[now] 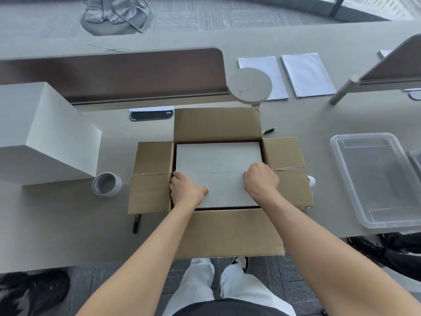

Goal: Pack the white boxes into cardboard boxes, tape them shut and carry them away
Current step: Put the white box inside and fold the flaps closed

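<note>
The open corrugated cardboard box is plain tan-brown, with a pale strip of tape across each side flap. The flat white box in it is off-white, with faint grey marks near the middle. The big cube-shaped white box is plain pale grey-white. The roll of tape is light grey. The long bench is flat grey-beige, its divider panel dull brown. The rectangular plastic tub is clear. Two paper sheets are white, and the slim pen is black.
</note>
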The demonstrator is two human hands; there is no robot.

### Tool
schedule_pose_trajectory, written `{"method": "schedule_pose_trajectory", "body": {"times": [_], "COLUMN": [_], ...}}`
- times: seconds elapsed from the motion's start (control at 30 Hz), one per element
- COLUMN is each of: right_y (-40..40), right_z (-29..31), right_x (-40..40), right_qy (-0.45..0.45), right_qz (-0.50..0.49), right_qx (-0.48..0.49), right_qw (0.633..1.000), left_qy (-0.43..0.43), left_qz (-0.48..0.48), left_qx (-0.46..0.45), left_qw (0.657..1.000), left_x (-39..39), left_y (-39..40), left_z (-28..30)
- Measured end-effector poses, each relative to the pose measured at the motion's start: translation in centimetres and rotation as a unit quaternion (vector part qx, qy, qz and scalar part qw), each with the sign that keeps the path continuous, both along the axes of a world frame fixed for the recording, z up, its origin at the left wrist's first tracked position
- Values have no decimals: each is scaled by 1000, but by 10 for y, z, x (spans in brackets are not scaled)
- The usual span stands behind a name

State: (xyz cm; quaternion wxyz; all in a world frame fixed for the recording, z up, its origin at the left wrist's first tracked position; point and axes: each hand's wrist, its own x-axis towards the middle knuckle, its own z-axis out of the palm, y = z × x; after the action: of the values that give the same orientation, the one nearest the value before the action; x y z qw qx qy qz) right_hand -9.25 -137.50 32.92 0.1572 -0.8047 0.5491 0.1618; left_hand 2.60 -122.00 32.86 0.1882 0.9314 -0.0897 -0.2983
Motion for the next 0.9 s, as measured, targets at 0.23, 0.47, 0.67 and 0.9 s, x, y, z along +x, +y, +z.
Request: {"method": "schedule_pose_trajectory", "body": {"times": [0.23, 0.47, 0.67, 0.9], "right_y": [4, 13, 15, 14], "right_z": [-1, -2, -9, -12], "right_x": [1, -4, -18, -28], "right_qy": [20, 116, 45, 10], "right_qz": [-29, 71, 130, 135], "right_qx": [1, -93, -128, -126], "right_qw": [999, 986, 982, 983], "left_qy": [4, -5, -7, -22], "left_qz": [2, -7, -51, -86], "left_qx": [-38, -52, -26, 42], "left_qw": [999, 999, 998, 995], "left_x": [3, -1, 0, -1], "left_y": [9, 12, 13, 3], "left_z": [-7, -8, -8, -2]}}
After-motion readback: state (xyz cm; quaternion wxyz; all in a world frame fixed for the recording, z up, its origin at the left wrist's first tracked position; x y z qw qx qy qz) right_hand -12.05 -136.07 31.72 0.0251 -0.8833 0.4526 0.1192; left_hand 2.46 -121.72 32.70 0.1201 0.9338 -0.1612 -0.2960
